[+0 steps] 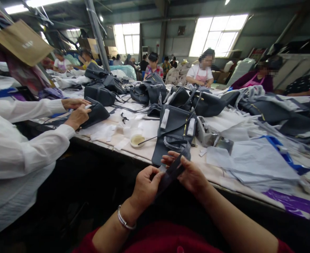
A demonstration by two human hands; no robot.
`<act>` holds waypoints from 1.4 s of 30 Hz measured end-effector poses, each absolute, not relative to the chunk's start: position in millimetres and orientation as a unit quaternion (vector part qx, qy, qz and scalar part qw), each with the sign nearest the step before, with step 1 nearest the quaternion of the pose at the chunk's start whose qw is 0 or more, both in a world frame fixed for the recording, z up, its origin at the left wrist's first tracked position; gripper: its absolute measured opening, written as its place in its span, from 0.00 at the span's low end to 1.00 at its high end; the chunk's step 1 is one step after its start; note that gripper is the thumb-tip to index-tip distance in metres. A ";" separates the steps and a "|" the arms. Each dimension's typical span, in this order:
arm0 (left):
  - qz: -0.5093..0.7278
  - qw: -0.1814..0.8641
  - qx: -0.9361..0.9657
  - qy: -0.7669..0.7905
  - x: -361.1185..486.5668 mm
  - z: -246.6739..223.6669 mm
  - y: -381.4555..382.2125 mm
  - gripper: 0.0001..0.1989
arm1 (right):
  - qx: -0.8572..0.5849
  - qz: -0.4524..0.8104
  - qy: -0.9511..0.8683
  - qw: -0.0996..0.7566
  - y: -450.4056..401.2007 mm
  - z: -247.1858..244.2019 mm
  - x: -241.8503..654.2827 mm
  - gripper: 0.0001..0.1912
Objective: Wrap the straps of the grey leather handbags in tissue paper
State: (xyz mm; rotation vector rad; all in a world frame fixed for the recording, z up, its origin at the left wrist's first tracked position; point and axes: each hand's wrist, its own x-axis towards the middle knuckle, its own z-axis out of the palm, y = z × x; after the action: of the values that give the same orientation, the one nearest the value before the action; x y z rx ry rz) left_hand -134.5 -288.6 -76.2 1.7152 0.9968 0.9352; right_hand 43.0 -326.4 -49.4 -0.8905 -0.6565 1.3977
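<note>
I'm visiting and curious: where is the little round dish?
In the head view, the round dish lies left of centre near the table's front edge, just left of the dark bag beyond the person's right hand.

hands holding dark strap, dark bag beyond; cluttered table

Open way at lower left, bags in the way at the frame's centre.
Between the co-worker's white sleeve at left and the person's left hand, a hand could pass over flat white paper scraps. A small round white dish and a thin dark rod narrow that way toward the centre; a dark flat strip bars the gap to the right hand. Ahead, a dark leather-like bag with a gold zip blocks.
</note>
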 end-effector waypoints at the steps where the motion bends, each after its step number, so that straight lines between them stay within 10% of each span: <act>1: 0.379 0.458 0.691 0.411 -135.3 -79.9 -289.3 0.11 | -0.365 0.624 -0.247 0.645 -321.7 -44.9 50.8 0.21; 31: 0.366 0.414 0.691 0.467 -74.7 -92.9 -226.5 0.14 | -0.502 0.586 -0.182 0.610 -272.2 -90.1 61.7 0.12; 42: 0.346 0.379 0.718 0.469 -31.0 -92.0 -184.8 0.11 | -0.680 0.174 -0.413 0.580 -287.6 -96.1 96.4 0.16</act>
State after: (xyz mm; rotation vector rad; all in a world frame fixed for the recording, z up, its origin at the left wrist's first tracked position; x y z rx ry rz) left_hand -31.0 -184.8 -92.0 1.8351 1.1983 0.8851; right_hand 96.4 -287.6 -96.1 -1.5896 -0.9648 0.4058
